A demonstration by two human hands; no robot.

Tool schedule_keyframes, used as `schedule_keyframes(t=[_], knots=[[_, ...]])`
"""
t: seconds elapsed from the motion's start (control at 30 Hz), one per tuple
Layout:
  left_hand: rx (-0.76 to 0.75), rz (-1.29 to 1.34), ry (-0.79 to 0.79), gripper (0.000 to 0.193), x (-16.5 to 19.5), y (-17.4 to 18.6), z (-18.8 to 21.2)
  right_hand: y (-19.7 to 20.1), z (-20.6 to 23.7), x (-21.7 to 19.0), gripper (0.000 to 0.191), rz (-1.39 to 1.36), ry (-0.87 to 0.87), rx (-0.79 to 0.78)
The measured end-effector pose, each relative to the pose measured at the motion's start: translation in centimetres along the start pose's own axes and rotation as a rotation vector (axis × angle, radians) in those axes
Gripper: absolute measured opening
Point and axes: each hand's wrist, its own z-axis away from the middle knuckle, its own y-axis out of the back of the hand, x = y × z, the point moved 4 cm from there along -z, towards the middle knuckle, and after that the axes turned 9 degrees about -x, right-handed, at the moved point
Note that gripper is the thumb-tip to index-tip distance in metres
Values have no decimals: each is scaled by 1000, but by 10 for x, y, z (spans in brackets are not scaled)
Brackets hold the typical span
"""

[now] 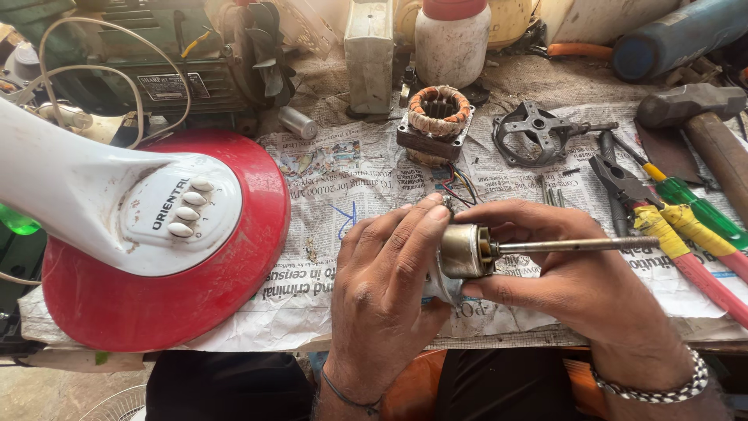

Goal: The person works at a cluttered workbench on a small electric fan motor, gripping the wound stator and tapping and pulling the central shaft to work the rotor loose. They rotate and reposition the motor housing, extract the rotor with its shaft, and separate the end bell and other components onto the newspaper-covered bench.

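Metal part: I hold a small round motor rotor (465, 251) with a long thin shaft (576, 245) sticking out to the right. It is up off the desk, near the front edge, in the middle.
Left hand: my left hand (386, 288) wraps around the left end of the rotor. The fingers (417, 234) are curled over the top and clamped on it, so it cannot roll or slip.
Right hand: my right hand (573, 281) cups the rotor from below and behind. Its fingers are closed on the round body, and the shaft pokes out past them.
Why held so: I think two hands keep the part steady and close, so I can look at it well.
Desk: newspaper (351, 179) covers the desk, maybe to catch dirt.
Fan base: red and white fan base (167, 234) sits at the left edge.
Coil: copper stator (438, 117) stands toward the back, just beyond my hands.
Tools: pliers (662, 226) and a green screwdriver (693, 204) lie at the right edge, near a hammer (701, 117).
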Motion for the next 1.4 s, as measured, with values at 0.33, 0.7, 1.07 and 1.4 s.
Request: schedule_keyframes(t=[0.33,0.7,1.07,1.4], knots=[[-6,-5,76,88,-4,-2,-2,17,12,-7,56,-45,41,20],[-7,-93,110,94,-4,-3,1,33,21,11,59,-203,-102,52],[25,-58,234,90,-6,7,-2,62,32,11,64,-463,60,31],[62,73,244,105,-11,11,-1,64,36,17,74,-431,-15,114]])
